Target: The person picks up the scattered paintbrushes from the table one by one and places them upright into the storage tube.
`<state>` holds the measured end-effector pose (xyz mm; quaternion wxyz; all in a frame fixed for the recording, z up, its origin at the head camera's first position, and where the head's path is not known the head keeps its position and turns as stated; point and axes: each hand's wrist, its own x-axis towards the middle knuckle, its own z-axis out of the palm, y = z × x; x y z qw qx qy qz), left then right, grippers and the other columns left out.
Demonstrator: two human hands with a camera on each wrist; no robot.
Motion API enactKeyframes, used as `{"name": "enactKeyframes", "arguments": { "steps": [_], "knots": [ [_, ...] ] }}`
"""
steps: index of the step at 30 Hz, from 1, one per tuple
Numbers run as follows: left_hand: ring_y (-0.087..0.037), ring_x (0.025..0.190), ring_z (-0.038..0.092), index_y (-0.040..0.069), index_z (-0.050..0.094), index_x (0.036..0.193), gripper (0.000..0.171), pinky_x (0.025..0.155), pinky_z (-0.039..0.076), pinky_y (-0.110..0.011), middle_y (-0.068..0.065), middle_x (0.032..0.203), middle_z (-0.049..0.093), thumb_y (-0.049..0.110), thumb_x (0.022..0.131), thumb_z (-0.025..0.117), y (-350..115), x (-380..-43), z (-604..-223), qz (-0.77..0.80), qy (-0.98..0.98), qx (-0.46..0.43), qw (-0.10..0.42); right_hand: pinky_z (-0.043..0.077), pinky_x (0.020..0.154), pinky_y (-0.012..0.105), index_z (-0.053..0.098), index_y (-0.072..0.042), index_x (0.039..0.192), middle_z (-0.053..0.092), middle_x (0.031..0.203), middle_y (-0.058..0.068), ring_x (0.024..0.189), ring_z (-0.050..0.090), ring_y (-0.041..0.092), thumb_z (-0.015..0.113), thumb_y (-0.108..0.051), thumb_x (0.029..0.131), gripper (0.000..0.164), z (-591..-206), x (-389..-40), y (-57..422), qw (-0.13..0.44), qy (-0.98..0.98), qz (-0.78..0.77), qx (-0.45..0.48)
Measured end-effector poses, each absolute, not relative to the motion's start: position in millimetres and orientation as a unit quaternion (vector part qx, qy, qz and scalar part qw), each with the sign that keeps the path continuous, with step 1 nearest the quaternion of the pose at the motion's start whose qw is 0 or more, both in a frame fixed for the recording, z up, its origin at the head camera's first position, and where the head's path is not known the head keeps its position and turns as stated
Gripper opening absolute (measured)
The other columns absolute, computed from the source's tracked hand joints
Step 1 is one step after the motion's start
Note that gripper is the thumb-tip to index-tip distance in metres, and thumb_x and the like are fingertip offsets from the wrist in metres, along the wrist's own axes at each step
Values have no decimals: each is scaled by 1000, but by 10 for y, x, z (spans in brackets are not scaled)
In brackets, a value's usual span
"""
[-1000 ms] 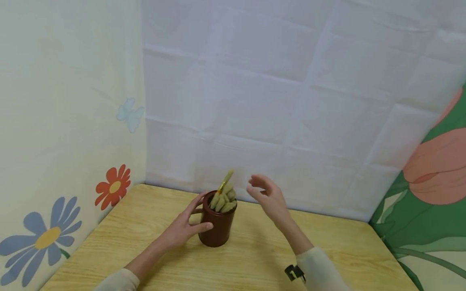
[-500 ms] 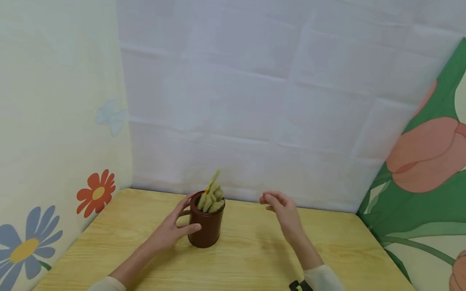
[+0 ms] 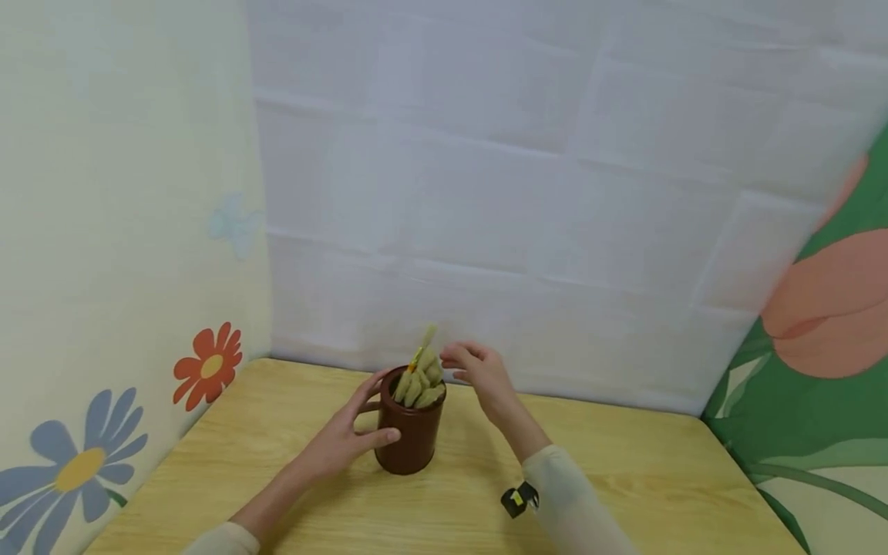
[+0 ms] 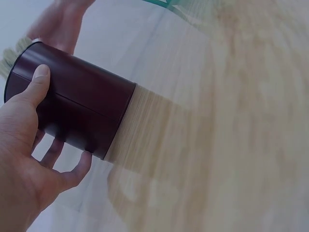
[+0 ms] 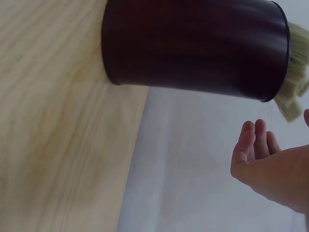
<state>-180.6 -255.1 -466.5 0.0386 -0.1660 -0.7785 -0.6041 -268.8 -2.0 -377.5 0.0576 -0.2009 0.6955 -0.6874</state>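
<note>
A dark brown cylindrical brush pot (image 3: 408, 443) stands upright on the wooden table, with several pale-bristled paintbrushes (image 3: 419, 389) poking bristles-up above its rim. One thinner brush (image 3: 418, 358) with a shiny yellow ferrule rises higher than the others. My left hand (image 3: 340, 439) holds the pot from the left, thumb on its near side and fingers bent around it, as the left wrist view of the pot (image 4: 72, 99) also shows. Just right of the bristles (image 5: 294, 77), my right hand (image 3: 486, 381) hovers with loosely bent fingers and nothing in them; the right wrist view shows it apart from the pot.
The wooden table (image 3: 590, 462) ends at a pale creased cloth (image 3: 451, 193) behind the pot. Flower-printed panels (image 3: 139, 270) flank it on the left and right. A small black tag (image 3: 519, 499) is at my right sleeve.
My right hand drew away to the right of the pot, then came back left, close to the bristles. The left hand keeps its hold on the pot. The head view shifted slightly.
</note>
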Motion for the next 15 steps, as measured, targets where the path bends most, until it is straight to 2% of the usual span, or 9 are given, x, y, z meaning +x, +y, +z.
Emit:
{"name": "enactKeyframes", "arguments": {
  "steps": [5,9,15],
  "knots": [
    [-37,139,39,50,23,158,87,98,50,-56,-2,161,27,28,94,78,-2515,-1822,-4651,-606,-774,-179,37,52,97,44,64,1,132,65,124,13,110,63,27,72,-38,97,53,-3713,-2743,-152,51,704,-677,-211],
    [-36,140,38,49,22,159,87,98,49,-56,-1,162,26,26,94,77,-2517,-1812,-4654,-608,-773,-180,32,52,96,42,65,0,131,65,126,13,112,62,26,74,-36,96,52,-3704,-2769,-208,46,700,-679,-215],
    [-36,140,38,42,22,162,88,98,49,-57,-1,162,26,26,95,77,-2557,-1781,-4664,-609,-773,-175,36,52,95,43,67,-3,130,65,125,11,112,62,26,75,-37,95,49,-3700,-2765,-290,35,707,-672,-219]
  ]
}}
